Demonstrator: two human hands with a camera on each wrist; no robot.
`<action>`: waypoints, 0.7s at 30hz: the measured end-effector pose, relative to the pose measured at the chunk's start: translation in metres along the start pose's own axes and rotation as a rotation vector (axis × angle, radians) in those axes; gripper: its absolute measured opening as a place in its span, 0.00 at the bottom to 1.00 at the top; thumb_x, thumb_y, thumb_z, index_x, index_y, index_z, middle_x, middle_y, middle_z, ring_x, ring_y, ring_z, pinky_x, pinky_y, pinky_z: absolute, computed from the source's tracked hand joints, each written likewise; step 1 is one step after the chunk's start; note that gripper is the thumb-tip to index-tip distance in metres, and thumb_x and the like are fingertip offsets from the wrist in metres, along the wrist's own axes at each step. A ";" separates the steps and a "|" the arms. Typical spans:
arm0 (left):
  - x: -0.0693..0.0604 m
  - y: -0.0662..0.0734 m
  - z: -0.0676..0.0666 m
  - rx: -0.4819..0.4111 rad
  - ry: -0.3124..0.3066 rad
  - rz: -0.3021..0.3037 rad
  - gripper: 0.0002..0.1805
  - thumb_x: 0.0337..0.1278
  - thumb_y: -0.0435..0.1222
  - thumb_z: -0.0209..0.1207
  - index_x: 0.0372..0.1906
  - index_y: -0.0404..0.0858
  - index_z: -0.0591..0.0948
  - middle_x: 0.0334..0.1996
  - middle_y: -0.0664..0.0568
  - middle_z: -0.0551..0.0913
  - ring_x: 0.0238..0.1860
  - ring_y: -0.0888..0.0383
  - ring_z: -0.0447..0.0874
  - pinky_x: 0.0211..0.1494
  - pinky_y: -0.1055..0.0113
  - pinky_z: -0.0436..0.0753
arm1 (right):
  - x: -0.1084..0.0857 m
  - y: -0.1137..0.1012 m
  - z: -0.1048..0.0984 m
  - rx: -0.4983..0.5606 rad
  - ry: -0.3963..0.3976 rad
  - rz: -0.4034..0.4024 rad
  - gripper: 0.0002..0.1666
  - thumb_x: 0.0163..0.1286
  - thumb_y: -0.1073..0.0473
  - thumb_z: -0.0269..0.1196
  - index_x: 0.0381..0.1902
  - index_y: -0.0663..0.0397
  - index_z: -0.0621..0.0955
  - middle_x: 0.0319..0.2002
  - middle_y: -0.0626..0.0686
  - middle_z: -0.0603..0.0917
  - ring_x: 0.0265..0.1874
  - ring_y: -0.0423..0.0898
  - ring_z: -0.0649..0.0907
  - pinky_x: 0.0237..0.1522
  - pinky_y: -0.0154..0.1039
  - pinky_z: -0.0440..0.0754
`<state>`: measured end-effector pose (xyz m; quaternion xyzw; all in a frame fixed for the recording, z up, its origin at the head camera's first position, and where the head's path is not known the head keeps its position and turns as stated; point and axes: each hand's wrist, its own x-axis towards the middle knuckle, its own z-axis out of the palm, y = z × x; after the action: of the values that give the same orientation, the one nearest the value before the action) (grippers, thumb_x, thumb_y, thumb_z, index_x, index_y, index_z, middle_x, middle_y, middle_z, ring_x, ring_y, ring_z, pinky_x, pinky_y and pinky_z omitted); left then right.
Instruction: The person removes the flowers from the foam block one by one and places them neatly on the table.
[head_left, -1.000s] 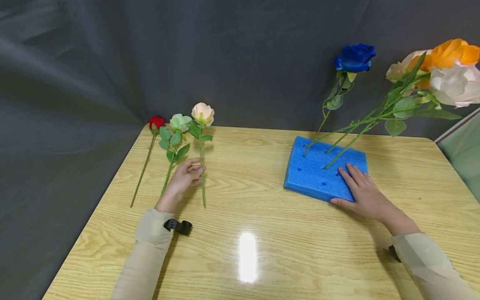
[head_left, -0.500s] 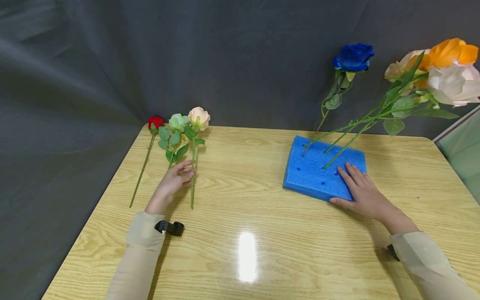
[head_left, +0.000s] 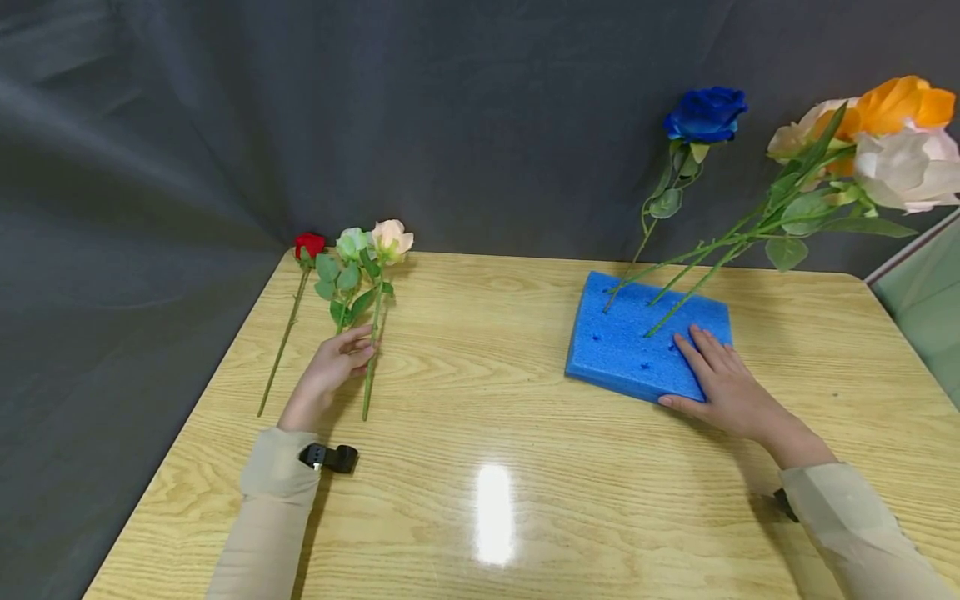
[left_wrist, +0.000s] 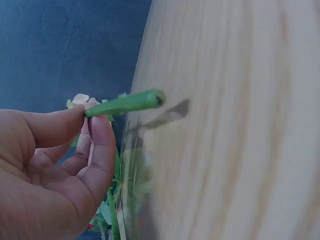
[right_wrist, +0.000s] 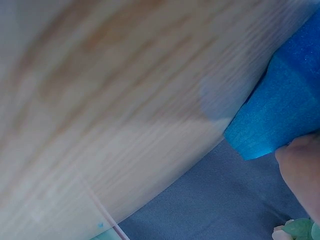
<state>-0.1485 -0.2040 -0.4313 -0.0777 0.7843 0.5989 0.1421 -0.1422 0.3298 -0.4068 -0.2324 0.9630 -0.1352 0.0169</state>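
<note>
My left hand [head_left: 332, 364] pinches the green stem of a pale pink rose [head_left: 391, 242] between thumb and fingers. In the left wrist view the cut end of that stem [left_wrist: 135, 101] juts out past the fingertips, above the tabletop. Just left of it lies a pale green rose [head_left: 352, 243], its lower stem hidden behind the left hand. Farther left is a red rose [head_left: 309, 245] on a thin stem. My right hand [head_left: 724, 385] rests with spread fingers on the near right corner of a blue foam block [head_left: 619, 361]; the right wrist view shows one side of the block.
A blue rose [head_left: 707, 115] stands in the foam block. Leaning right from it are an orange flower [head_left: 903, 107] and a whitish flower [head_left: 906, 167], with another pale bloom behind. Small holes mark the foam. A dark cloth [head_left: 480, 125] hangs behind the wooden table [head_left: 570, 483].
My left hand has moved left with the pale pink rose, bringing its bloom beside the pale green one, slightly lower in view. The right hand and foam block have stayed in place.
</note>
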 end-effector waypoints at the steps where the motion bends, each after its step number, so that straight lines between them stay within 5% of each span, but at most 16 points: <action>1: 0.000 0.000 -0.001 0.006 0.000 -0.001 0.28 0.72 0.33 0.46 0.74 0.37 0.57 0.66 0.37 0.66 0.60 0.51 0.72 0.46 0.77 0.78 | 0.000 0.000 0.000 0.000 0.001 0.000 0.56 0.64 0.40 0.62 0.75 0.62 0.48 0.73 0.73 0.45 0.74 0.68 0.44 0.76 0.59 0.34; 8: 0.000 -0.003 -0.004 0.014 -0.003 -0.010 0.28 0.72 0.34 0.47 0.73 0.37 0.58 0.61 0.41 0.68 0.50 0.63 0.73 0.47 0.77 0.78 | 0.000 -0.001 -0.001 0.002 0.002 -0.001 0.56 0.64 0.40 0.62 0.75 0.62 0.48 0.73 0.73 0.45 0.74 0.68 0.44 0.76 0.59 0.34; 21: 0.002 -0.005 -0.003 0.028 -0.019 -0.029 0.27 0.72 0.34 0.47 0.72 0.36 0.60 0.60 0.41 0.69 0.45 0.67 0.74 0.45 0.77 0.77 | 0.000 -0.002 -0.001 0.001 -0.008 0.008 0.56 0.64 0.40 0.62 0.75 0.62 0.48 0.73 0.73 0.45 0.74 0.67 0.43 0.76 0.58 0.33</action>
<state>-0.1493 -0.2082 -0.4359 -0.0814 0.7900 0.5864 0.1593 -0.1411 0.3288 -0.4051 -0.2293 0.9637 -0.1349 0.0215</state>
